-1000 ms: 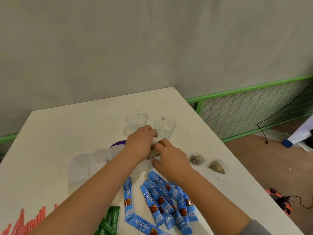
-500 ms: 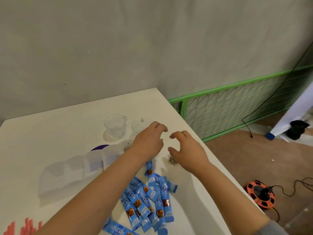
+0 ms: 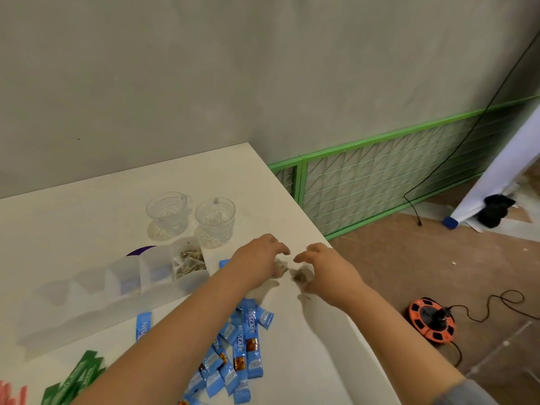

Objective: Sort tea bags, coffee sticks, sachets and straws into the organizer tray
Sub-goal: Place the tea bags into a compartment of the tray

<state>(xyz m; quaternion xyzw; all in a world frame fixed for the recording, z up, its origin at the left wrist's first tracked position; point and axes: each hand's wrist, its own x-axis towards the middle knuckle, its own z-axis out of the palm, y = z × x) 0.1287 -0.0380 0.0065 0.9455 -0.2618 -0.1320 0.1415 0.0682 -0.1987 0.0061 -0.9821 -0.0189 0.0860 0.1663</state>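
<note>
A translucent white organizer tray (image 3: 87, 311) lies across the left of the white table, and its rightmost compartment holds several tea bags (image 3: 188, 263). Right of the tray, my left hand (image 3: 257, 263) curls over a loose tea bag (image 3: 281, 267). Beside it, my right hand (image 3: 328, 271) pinches a second tea bag (image 3: 301, 276) between thumb and fingers. A pile of blue coffee sticks (image 3: 244, 346) lies under my left forearm. Green sachets (image 3: 77, 378) and red straws (image 3: 11, 396) sit at the bottom left.
Two empty glass cups (image 3: 168, 213) (image 3: 214, 222) stand behind the tray, with a purple object (image 3: 140, 251) half hidden by it. The table's right edge (image 3: 336, 290) runs just under my right hand. An orange cable reel (image 3: 432, 320) lies on the floor.
Both hands left the tray's right compartment and moved right to the two loose tea bags near the table edge. The view swung right with them.
</note>
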